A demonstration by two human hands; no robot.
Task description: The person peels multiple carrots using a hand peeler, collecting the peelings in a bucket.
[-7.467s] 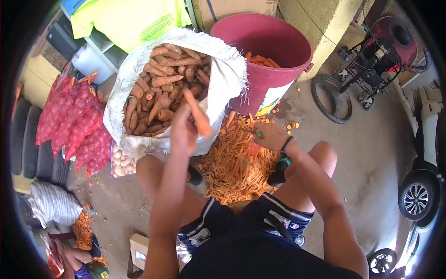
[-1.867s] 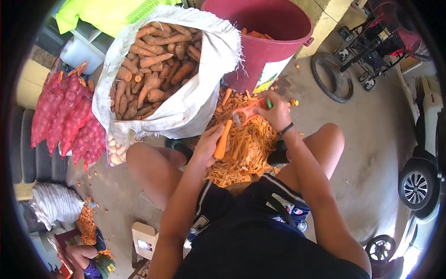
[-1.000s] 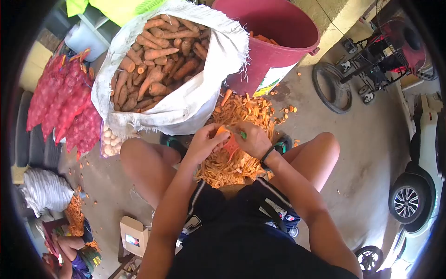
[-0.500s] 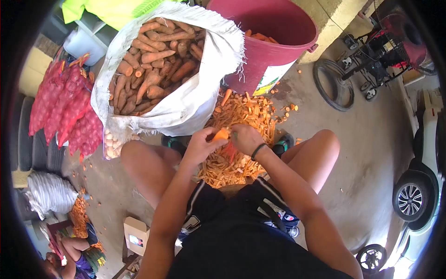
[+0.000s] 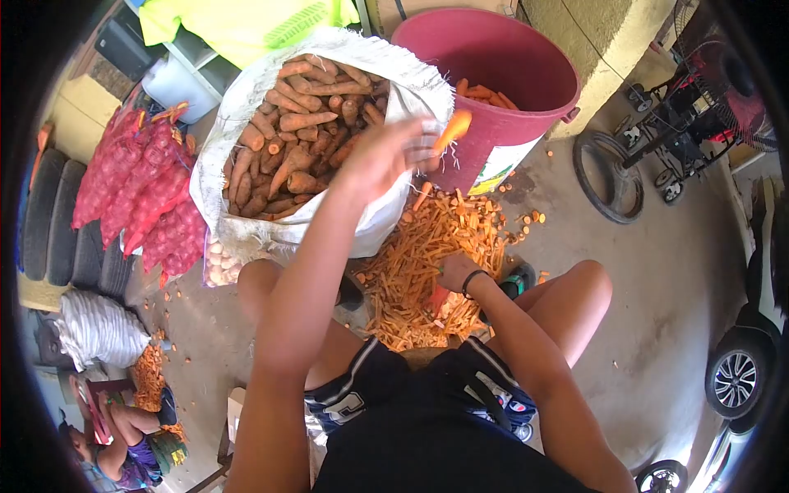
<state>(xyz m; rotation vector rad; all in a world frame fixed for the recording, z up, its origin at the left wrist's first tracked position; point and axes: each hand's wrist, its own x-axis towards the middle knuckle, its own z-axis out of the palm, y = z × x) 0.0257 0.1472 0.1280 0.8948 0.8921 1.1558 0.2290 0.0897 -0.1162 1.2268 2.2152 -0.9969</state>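
Observation:
My left hand [image 5: 382, 164] is raised over the right side of the white sack [image 5: 218, 160], blurred by motion. At its fingertips is a peeled orange carrot [image 5: 454, 129], close to the rim of the dark red bucket [image 5: 485, 25]. My right hand [image 5: 459, 272] is closed low over the pile of carrot peelings [image 5: 403, 275] between my legs. A small green bit shows at its fingers, but what it grips is mostly hidden. Beside it, something red [image 5: 438, 299] shows among the peelings. Unpeeled carrots [image 5: 292, 131] fill the sack, and peeled carrots [image 5: 486, 94] lie inside the bucket.
Red mesh bags of onions [image 5: 136, 185] and tires [image 5: 62, 197] stand at left. Carrot ends [image 5: 538, 217] are scattered right of the pile. A fan [image 5: 711, 74] with a round base is at upper right, a car wheel [image 5: 734, 378] at right. Another person [image 5: 123, 444] sits lower left.
My left hand has moved up and forward with the carrot, away from my right hand, toward the bucket. My right hand stays low over the peelings. The whole view has shifted slightly.

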